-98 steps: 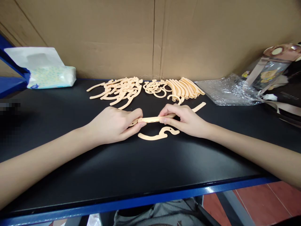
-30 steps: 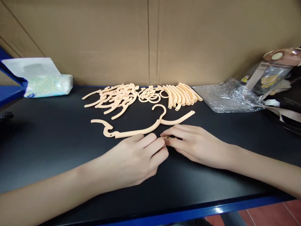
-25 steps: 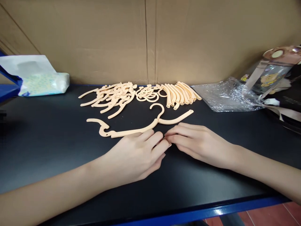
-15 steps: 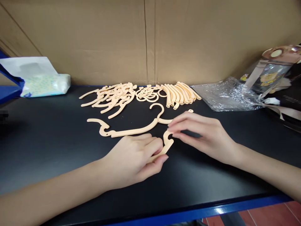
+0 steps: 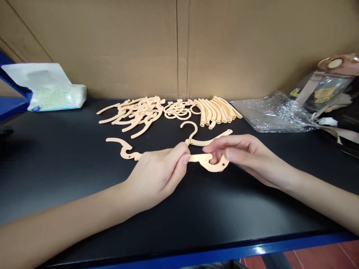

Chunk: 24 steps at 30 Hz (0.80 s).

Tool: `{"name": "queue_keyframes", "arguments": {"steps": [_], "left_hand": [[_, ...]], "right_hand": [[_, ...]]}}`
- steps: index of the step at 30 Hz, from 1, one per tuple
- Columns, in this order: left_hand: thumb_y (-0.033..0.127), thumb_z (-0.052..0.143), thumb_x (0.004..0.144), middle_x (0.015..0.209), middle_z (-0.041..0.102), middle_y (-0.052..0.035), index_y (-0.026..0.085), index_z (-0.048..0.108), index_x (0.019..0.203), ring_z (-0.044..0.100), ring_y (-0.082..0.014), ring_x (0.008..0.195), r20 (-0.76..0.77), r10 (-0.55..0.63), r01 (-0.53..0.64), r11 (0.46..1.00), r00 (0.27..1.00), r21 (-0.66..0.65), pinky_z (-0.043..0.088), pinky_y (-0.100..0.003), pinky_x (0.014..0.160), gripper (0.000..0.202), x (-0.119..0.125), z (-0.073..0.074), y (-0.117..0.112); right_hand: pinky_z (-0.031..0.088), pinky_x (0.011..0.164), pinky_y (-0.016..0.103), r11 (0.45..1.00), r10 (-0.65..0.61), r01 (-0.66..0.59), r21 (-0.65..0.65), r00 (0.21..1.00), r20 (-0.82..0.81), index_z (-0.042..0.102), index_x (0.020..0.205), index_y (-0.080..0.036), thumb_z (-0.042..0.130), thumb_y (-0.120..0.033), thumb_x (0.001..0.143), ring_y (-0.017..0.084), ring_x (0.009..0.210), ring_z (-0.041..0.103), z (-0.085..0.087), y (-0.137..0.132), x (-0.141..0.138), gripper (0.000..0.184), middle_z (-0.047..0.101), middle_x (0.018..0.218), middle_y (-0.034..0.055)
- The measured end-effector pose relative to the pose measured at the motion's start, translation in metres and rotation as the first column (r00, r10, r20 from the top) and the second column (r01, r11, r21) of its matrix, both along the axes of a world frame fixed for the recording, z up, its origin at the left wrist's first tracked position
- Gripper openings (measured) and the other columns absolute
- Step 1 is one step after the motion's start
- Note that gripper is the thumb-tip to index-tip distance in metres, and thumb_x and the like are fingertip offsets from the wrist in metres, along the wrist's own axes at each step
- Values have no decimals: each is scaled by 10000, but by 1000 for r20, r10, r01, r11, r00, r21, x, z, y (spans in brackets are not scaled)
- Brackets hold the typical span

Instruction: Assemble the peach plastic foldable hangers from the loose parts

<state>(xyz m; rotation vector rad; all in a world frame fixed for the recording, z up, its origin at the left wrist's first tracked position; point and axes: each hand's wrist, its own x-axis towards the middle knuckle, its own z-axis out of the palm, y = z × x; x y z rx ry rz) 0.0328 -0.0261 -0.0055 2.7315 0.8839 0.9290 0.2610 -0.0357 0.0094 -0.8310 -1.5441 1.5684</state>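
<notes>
Between my two hands is a cream hanger end piece (image 5: 213,164) with a curved notch and a small hole. My left hand (image 5: 161,172) is closed round its straight end, thumb on top. The fingers of my right hand (image 5: 244,157) pinch the notched end near the hole. Just behind lies a partly joined clothes hanger (image 5: 193,129), with its hook pointing away from me. My left hand covers much of its left arm. At its left tip sits a matching notched end piece (image 5: 123,151). Its right arm (image 5: 221,137) ends in a bare hole.
At the back of the black table (image 5: 196,220) lie a pile of notched end pieces (image 5: 140,112), several hooks (image 5: 178,110) and a row of curved arms (image 5: 215,111). A tissue pack (image 5: 57,97) is at left; a clear plastic bag (image 5: 266,112) and a bottle (image 5: 325,89) are at right.
The end piece has been lifted and turned so its notched end points right. My right hand has closed on that end. The hanger behind stays on the table.
</notes>
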Motion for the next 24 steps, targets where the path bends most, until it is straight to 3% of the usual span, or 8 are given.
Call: {"name": "queue_keyframes", "arguments": {"steps": [5,9,13,17,20,24], "left_hand": [[198,305,989,580,413,73,209,400,752,383,-80,450,-4,-5,5,997,1000,-76,305,-215,451,255,0,-1,4],[198,360,974,648,515,20,187,481,757,472,-129,619,-107,46,-45,999,993,12,368,-245,541,249,-1,3,7],[224,421,964,1015,659,-67,150,606,945,544,-203,948,-139,46,-28,992,989,125,450,-340,826,200,-3,4,14],[250,441,965,1362,566,-99,146,554,1251,457,-251,1293,-241,37,-8,993,970,122,374,-410,1038,325,-5,-2,20],[246,428,972,1332,594,-71,173,536,1279,528,-222,1230,-305,36,-9,996,952,89,400,-397,996,333,-6,-5,22],[234,432,969,1165,643,-42,184,612,1087,615,-199,1040,-333,43,5,990,942,143,437,-368,855,222,-6,-5,21]], "right_hand": [[509,713,151,999,4,-5,-39,1000,-6,765,974,-283,785,-217,748,43,706,607,1,2,1,236,661,794,-46],[514,742,150,998,-40,39,-57,999,-24,769,927,-314,780,-182,745,43,756,632,-1,2,0,225,688,811,-57],[520,818,189,989,-140,138,-49,990,-28,770,916,-331,774,-243,764,63,811,660,-1,3,3,176,722,849,-53],[528,789,241,964,-264,264,8,964,20,768,950,-326,769,-320,767,92,764,655,2,6,8,184,729,828,-27],[525,721,257,928,-365,357,106,929,65,771,936,-301,738,-374,793,96,677,611,6,9,12,164,711,785,-11],[502,681,260,877,-434,380,295,889,145,769,878,-274,677,-402,847,94,617,561,9,10,17,161,681,720,-9]]}}
